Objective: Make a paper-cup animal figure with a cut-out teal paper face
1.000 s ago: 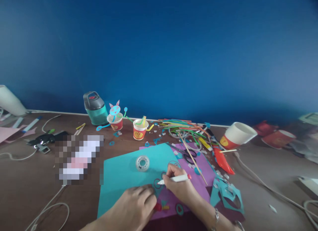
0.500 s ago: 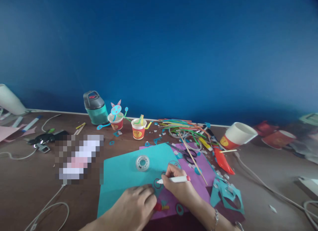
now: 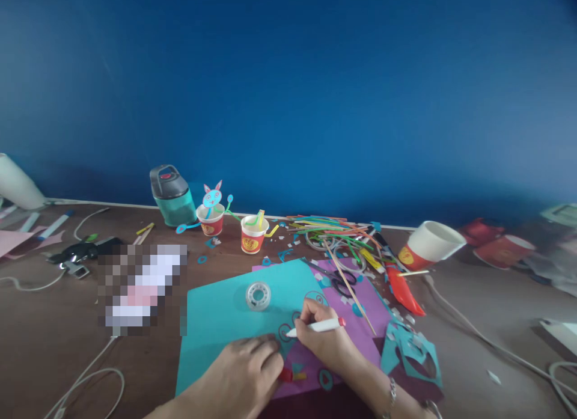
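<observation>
My right hand (image 3: 322, 332) is closed around a white marker (image 3: 321, 326) with a red end. The marker's tip touches a small drawn circle on the turquoise paper (image 3: 216, 323). My left hand (image 3: 247, 362) lies on that paper, left of the circle, its fingers slightly bent and pressing down. By its thumb is a small red piece (image 3: 285, 375), partly hidden, beside a yellow bit (image 3: 299, 376). Above the left hand sits a clear tape roll (image 3: 258, 296). Purple paper (image 3: 331, 353) shows at the right, bearing a cut turquoise ring (image 3: 325, 380).
Scissors (image 3: 345, 283) and a wooden stick (image 3: 349, 287) lie right of the paper. Behind stand a cat-decorated cup (image 3: 211, 223), another paper cup (image 3: 252, 241), a bottle (image 3: 174, 196) and drinking straws (image 3: 329, 229). A large cup (image 3: 428, 246) leans at right. Cables cross both sides.
The marker tip has shifted slightly, and a mark now shows inside the small circle. My left hand stays in place. The paper cup with yellow straws appears shifted slightly right.
</observation>
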Demonstrator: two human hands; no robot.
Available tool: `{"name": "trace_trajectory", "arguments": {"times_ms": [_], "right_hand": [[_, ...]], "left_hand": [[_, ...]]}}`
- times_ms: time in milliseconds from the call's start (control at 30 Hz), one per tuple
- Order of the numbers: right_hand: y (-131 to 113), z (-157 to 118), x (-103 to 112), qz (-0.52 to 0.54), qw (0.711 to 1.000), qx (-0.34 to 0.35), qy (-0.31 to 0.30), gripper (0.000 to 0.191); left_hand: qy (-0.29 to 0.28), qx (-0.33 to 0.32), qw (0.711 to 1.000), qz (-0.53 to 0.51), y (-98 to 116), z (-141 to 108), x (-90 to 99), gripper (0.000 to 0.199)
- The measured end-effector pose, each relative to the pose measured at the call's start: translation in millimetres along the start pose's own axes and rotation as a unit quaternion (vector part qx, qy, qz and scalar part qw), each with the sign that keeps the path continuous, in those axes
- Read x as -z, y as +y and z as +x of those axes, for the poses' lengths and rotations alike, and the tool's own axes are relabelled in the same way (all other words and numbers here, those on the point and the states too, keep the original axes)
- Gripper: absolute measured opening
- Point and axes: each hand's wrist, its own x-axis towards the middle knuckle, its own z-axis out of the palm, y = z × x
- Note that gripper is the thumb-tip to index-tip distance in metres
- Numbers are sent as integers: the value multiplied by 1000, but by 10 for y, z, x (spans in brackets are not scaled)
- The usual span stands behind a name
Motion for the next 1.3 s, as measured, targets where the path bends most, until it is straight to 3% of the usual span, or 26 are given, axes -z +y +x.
{"name": "trace_trajectory", "arguments": {"times_ms": [267,700,1300], "right_hand": [[36,-10,30,60,998,-10,20,22],[34,-5,17,12,1000,21,7,23],[4,-10,21,9,1000,13,14,24]], "left_hand": [[6,3,1000,1,-7,-2,-13,7],[9,4,1000,2,1,6,4,6],[1,2,1000,-5,-13,-4,-15,10]]}}
